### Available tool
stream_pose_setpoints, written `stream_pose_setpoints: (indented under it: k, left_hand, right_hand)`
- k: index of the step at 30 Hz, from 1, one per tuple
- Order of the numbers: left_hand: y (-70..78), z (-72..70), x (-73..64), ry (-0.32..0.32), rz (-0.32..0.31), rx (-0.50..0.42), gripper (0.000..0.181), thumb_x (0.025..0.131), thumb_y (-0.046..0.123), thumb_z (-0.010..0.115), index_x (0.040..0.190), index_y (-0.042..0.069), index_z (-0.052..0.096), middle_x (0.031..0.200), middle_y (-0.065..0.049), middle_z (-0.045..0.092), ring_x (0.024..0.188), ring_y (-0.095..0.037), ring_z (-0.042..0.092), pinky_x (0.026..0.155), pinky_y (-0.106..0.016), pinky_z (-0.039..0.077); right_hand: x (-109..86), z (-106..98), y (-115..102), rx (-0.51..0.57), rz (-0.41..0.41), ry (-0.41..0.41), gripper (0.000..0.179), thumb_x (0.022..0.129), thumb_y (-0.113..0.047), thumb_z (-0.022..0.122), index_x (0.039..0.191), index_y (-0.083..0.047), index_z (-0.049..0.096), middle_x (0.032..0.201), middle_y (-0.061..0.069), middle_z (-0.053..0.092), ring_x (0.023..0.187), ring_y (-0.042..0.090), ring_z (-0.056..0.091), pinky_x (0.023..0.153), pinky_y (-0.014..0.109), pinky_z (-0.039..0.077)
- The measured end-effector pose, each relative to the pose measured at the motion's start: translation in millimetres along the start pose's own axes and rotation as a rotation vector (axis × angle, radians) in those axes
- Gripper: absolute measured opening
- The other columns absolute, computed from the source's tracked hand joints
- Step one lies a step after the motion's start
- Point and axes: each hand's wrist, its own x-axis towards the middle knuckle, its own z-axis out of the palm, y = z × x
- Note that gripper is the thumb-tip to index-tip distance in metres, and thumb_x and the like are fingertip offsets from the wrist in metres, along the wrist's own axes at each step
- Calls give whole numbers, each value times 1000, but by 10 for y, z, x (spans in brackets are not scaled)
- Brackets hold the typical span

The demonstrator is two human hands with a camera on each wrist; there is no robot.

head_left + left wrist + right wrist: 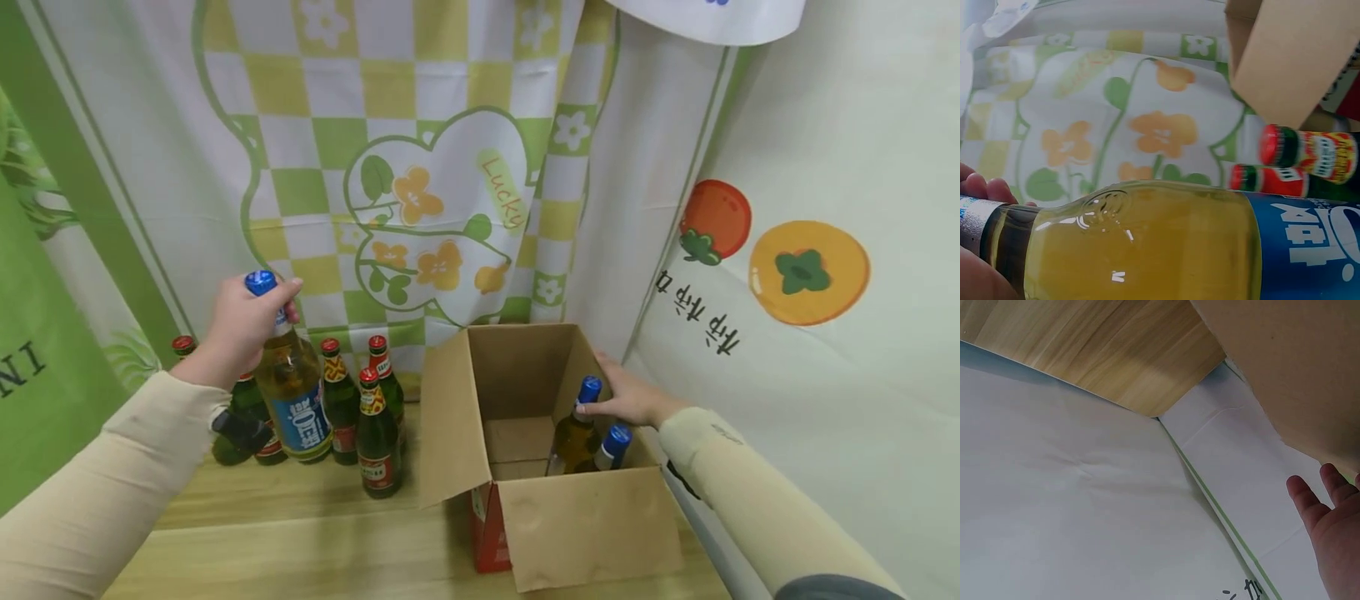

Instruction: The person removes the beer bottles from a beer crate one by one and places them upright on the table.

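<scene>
My left hand (247, 321) grips the neck of a beer bottle (296, 408) with a blue cap, blue label and yellowish contents. It stands upright among green bottles at the left of the table; the left wrist view shows its glass shoulder (1141, 237) close up. My right hand (633, 396) holds the right side of an open cardboard box (517, 367), thumb over the inner side and other fingers outside. In the right wrist view some fingers (1307, 500) extend beside the cardboard. Two blue-capped bottles stand inside the box, one (573, 437) just below my thumb, the other (617, 446) nearer the front.
Several green bottles (377, 450) with red caps stand around the left hand's bottle. The box's left flap (453, 417) and front flap (592, 525) are folded outward over the wooden table (300, 550). A patterned curtain (420, 92) hangs behind, and a white wall cloth (825, 392) on the right.
</scene>
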Motion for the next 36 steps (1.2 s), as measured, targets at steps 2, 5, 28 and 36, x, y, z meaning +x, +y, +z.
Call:
stream_pose_setpoints:
  k: [2, 5, 28, 36]
  left_hand:
    - [-94, 35, -6, -3, 0, 12, 31, 104, 22, 63, 77, 8, 64, 60, 11, 61, 58, -8, 62, 54, -22, 44]
    - [-227, 72, -10, -11, -4, 24, 32, 104, 22, 63, 73, 12, 64, 60, 12, 62, 56, -8, 59, 50, -24, 39]
    - [-1002, 333, -42, -50, -39, 81, 35, 105, 28, 63, 78, 5, 66, 64, 7, 63, 56, -10, 56, 54, -27, 44]
    - [-1167, 407, -37, -36, -46, 41, 35, 104, 28, 66, 87, -4, 62, 66, 5, 64, 58, -9, 60, 50, -25, 44]
  right_hand:
    - [1, -1, -11, 5, -4, 2, 117, 90, -48, 78, 161, 8, 3, 165, 34, 4, 150, 55, 9, 118, 66, 12]
    - [7, -3, -17, -13, 8, -2, 118, 91, -50, 76, 160, 9, 2, 166, 34, 4, 151, 53, 9, 119, 64, 11]
    - [38, 22, 38, -8, 26, -11, 118, 90, -53, 76, 163, 3, 1, 168, 29, 3, 152, 50, 8, 120, 63, 10]
    - [19, 0, 7, 20, 13, 5, 115, 91, -47, 77, 163, 2, 2, 167, 30, 5, 152, 51, 9, 119, 65, 11]
